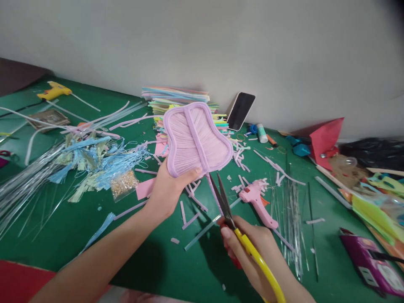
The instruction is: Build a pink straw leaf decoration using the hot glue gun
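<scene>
Left hand: our fingers pinch the purple fan.
Right hand: our fingers curl round scissors, blades slightly parted.

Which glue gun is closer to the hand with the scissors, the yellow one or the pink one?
The pink plastic glue gun, just beyond the right hand holding yellow-handled scissors. The yellow glue gun lies far off at the left.
</scene>
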Available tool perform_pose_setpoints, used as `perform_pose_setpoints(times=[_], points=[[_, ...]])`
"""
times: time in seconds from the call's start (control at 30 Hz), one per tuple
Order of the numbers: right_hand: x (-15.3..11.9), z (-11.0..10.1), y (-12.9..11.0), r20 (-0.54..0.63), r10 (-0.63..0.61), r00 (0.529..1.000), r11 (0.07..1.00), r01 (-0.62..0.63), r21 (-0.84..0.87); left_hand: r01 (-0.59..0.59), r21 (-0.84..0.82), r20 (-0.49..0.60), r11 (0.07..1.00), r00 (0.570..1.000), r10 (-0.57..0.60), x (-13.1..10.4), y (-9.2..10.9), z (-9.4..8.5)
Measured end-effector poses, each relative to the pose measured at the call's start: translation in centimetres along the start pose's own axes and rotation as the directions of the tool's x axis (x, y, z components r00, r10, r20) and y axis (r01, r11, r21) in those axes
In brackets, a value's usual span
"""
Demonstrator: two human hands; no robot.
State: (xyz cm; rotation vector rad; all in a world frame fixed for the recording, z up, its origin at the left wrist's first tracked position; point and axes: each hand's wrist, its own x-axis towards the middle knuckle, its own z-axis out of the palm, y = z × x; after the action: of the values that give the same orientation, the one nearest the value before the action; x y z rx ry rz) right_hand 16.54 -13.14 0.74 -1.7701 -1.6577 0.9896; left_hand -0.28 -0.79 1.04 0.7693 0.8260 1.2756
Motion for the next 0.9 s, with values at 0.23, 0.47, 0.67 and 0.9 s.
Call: perform_pose_setpoints(times=[0.23,0.47,0.67,0.9], points=[[0.06,0.63,-0.24,-0.064,0.008,0.998,0.999,-0.006,0.039,-0.002,0.037,0.051,0.999,0.999,0.000,-0.11,-0.28,-0.12],[-0.27,0.31,-0.57,-0.072,0.025,0.997,0.999,-0.023,0.025,-0.002,0.014,0.038,1.000,0.999,0.002,-0.13,-0.15,-0.14],[-0.14,0.23,-0.71,-0.068,0.037,0.997,0.999,-0.035,0.035,0.000,0.012,0.024,1.000,1.000,0.000,-0.16,0.09,0.01],[-0.04,0.32,-0.70,-0.064,0.010,0.998,0.999,-0.007,0.051,0.007,-0.001,0.024,1.000,1.000,-0.007,-0.21,0.14,0.16]])
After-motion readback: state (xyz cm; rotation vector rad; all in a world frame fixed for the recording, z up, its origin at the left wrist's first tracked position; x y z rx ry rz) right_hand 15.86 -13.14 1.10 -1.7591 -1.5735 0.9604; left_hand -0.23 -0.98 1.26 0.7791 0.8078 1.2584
